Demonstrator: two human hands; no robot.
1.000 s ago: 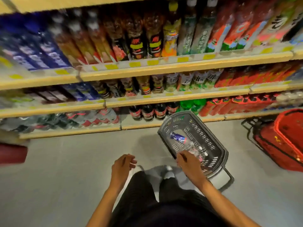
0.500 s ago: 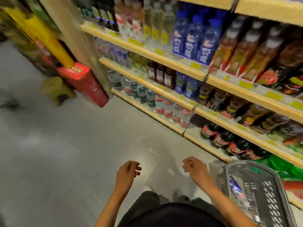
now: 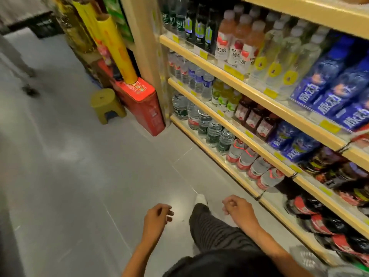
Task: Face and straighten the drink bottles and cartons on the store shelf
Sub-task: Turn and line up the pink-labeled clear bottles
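Note:
A wooden store shelf (image 3: 229,124) runs along the right, stocked in tiers with drink bottles. Clear water bottles (image 3: 211,132) with red and green labels fill the lowest tier. Blue bottles (image 3: 327,84) and pale peach drinks (image 3: 237,43) stand higher up. Dark cola bottles (image 3: 319,214) lie low at the right. My left hand (image 3: 156,218) hangs over the floor, fingers loosely curled, holding nothing. My right hand (image 3: 237,208) is also loosely curled and empty, a short way in front of the lowest tier, touching no bottle.
A red box (image 3: 141,104) with yellow rolls (image 3: 113,43) leans against the shelf end. A small yellow-green stool (image 3: 105,104) stands beside it. Another person's legs (image 3: 16,62) are at the far left. A basket's edge (image 3: 307,258) shows at the bottom right.
My right hand has left the grey basket. The view has swung left along the aisle, bringing the shelf end, red box and stool into sight. Both hands remain low and empty.

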